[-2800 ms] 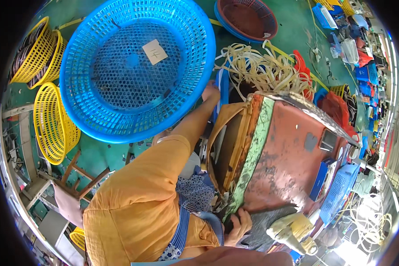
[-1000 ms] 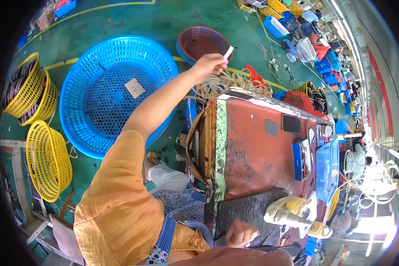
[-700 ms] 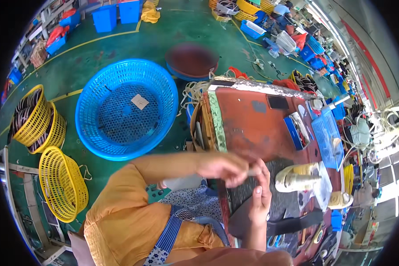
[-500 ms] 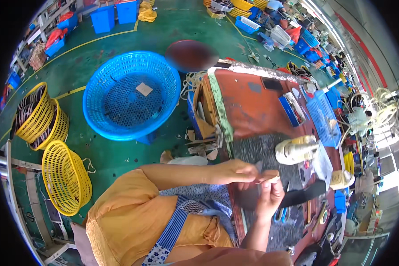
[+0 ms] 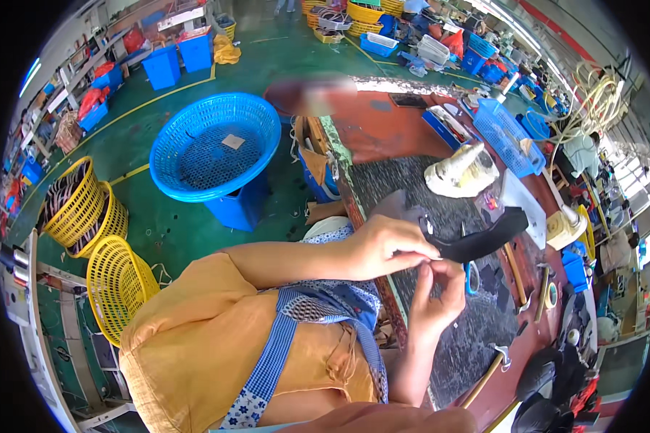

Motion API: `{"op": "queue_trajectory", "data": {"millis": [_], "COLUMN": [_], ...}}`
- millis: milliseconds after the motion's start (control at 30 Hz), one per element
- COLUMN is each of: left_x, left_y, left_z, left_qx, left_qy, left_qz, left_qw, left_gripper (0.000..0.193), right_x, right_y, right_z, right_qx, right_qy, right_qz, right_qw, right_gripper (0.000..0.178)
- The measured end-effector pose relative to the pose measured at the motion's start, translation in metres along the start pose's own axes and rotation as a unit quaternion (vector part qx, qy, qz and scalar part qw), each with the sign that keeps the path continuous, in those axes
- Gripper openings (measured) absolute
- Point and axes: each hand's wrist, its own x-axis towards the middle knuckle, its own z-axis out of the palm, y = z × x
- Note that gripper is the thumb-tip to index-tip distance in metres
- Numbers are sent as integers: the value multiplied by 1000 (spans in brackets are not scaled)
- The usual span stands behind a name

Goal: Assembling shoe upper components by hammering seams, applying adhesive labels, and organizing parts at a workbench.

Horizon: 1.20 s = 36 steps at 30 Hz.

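My hands are together: L hand [image 5: 388,249] & R hand [image 5: 442,294] meet tip to tip, thumbs & forefingers pinched on a small pale sliver [image 5: 436,258], mostly hidden by my own fingers. So how far the fingerwork's got, can't tell; all I'd vouch for is that the sliver's picked up & btwn both pinches, not laid on anything. The long curved matt-black strip [image 5: 485,240] lies just past my fingertips, running off to the R, w/ neither hand gripping it AFAICT; its near end is behind my fingers, so can't say if it touches them, or if anything's been done to it.

Rest: a scuffed black rectangular mat [image 5: 401,173] runs under & beyond my hands. Blue-handled scissors [image 5: 468,281] sit just R of R hand, prob. the likeliest thing to knock. Hammer w/ pale wooden handle [image 5: 482,382] further R & nearer me, clear of the fingers. Straight beyond both hands, a cream crusted cone-topped lump [image 5: 461,173] blocks part of the mat. Big round blue mesh basket [image 5: 202,193] well off to L, out of the way
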Motion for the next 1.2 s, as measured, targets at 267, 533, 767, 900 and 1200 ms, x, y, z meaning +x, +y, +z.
{"op": "queue_trajectory", "data": {"millis": [267,533,767,900,1200], "left_x": [16,17,69,100,173], "left_y": [19,31,2,-53,-237], "left_z": [89,149,163,157,66], "left_qx": [42,42,55,-182,-305], "left_qy": [-30,-115,-143,-193,-175], "left_qz": [55,53,45,-115,-149], "left_qw": [997,991,987,957,924], "left_gripper": [45,40,25,12,37], "right_x": [-11,-44,-6,22,128], "right_y": [47,78,109,125,256], "right_z": [-70,-128,-146,-132,-18], "right_qx": [-88,-94,-45,-61,244], "right_qy": [73,100,50,7,34], "right_qz": [-47,-27,8,9,152], "right_qw": [992,990,998,998,957], "right_gripper": [10,6,1,7,53]}}
